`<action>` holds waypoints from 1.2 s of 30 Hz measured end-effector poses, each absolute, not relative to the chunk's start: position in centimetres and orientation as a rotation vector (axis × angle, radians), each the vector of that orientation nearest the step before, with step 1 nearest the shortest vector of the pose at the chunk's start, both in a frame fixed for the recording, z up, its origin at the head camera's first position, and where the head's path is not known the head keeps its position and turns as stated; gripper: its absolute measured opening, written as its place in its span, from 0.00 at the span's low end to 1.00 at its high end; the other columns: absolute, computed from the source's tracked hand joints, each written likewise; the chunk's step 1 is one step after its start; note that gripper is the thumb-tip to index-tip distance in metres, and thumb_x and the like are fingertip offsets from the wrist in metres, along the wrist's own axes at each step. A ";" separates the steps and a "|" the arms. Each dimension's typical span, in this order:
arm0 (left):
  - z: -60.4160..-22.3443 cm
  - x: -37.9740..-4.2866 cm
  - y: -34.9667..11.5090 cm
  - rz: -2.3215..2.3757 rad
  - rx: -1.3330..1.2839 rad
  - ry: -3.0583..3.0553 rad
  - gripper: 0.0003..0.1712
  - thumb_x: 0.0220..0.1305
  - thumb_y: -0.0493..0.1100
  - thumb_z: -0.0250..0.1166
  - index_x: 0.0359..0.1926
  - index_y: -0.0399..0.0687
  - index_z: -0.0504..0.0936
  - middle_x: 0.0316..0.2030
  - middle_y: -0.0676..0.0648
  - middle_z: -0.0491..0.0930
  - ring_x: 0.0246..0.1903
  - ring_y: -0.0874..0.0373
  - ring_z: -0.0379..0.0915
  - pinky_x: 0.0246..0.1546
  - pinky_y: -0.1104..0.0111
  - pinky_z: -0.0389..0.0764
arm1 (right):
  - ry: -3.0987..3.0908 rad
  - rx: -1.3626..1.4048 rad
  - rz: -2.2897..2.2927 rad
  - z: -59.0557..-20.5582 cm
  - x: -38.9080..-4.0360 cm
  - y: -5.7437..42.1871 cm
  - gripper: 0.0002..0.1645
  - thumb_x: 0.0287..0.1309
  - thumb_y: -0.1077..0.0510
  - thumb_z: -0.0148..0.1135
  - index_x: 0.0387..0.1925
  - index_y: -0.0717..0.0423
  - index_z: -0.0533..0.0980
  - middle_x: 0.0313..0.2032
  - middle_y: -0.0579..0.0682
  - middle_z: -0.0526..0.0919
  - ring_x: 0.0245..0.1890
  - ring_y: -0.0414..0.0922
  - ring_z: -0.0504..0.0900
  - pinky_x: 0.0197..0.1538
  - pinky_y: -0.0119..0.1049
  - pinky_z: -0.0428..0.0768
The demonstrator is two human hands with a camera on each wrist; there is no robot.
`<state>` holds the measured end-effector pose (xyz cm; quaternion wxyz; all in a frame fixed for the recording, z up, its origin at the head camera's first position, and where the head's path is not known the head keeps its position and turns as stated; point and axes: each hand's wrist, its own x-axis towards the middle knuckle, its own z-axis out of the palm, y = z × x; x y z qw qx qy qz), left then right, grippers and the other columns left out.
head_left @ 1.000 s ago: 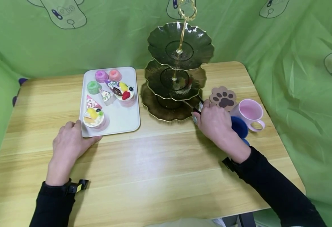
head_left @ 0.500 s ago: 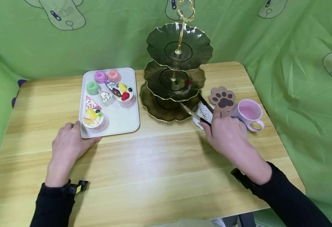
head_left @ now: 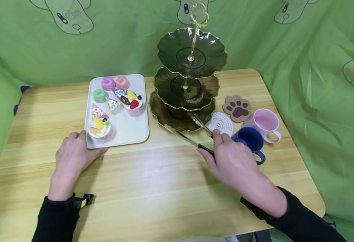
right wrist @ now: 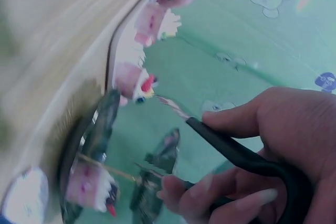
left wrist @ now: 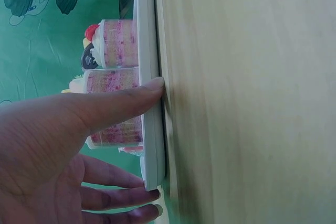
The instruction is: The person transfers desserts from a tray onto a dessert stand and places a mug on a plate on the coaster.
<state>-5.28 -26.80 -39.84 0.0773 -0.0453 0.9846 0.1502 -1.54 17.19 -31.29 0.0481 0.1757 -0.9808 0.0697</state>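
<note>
My right hand (head_left: 235, 161) holds black-handled metal tongs (head_left: 190, 140), their arms spread with nothing between the tips. The tips are by the front right rim of the three-tier dark green stand (head_left: 192, 60). In the right wrist view, a cake cup (right wrist: 86, 187) with a red topping sits on the stand's lowest plate; the tiers above hide it in the head view. My left hand (head_left: 74, 151) grips the near left corner of a white tray (head_left: 128, 131), its thumb (left wrist: 126, 107) along the front edge. The tray bears two fruit-topped cake cups (head_left: 99, 129), small cake wedges and jelly-like rings (head_left: 99, 95).
Right of the stand lie a round white coaster (head_left: 220, 123) and a brown paw-shaped coaster (head_left: 237, 107). A dark blue mug (head_left: 251, 139) and a pink mug (head_left: 264, 122) stand near my right hand. Green cloth (head_left: 128, 40) hangs behind the wooden table (head_left: 140, 188).
My right hand has drawn the tongs back from the lowest plate, first rightward, then toward the front, and their arms have spread wider. The white coaster and blue mug are now uncovered. My left hand stays put.
</note>
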 end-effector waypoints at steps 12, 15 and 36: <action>-39.8 -4.9 -26.9 0.448 -0.156 2.954 0.54 0.56 0.64 0.80 0.61 0.21 0.70 0.48 0.22 0.70 0.45 0.26 0.69 0.34 0.39 0.75 | -2.988 0.607 0.293 -34.2 -4.0 12.2 0.46 0.73 0.37 0.61 0.67 0.77 0.71 0.52 0.70 0.84 0.25 0.61 0.86 0.25 0.53 0.84; -39.8 -4.9 -26.9 0.447 -0.154 2.955 0.55 0.56 0.64 0.80 0.61 0.21 0.70 0.48 0.22 0.70 0.45 0.26 0.70 0.34 0.39 0.76 | -2.984 0.624 0.290 -34.7 -4.7 11.1 0.45 0.74 0.38 0.60 0.67 0.77 0.71 0.51 0.70 0.84 0.25 0.59 0.85 0.24 0.51 0.84; -39.9 -5.2 -26.7 0.457 -0.160 2.959 0.53 0.56 0.62 0.81 0.60 0.20 0.71 0.46 0.24 0.71 0.44 0.28 0.70 0.32 0.42 0.75 | -2.950 0.599 0.172 -37.6 -9.5 5.6 0.45 0.74 0.36 0.61 0.65 0.75 0.73 0.43 0.63 0.85 0.27 0.57 0.86 0.26 0.49 0.84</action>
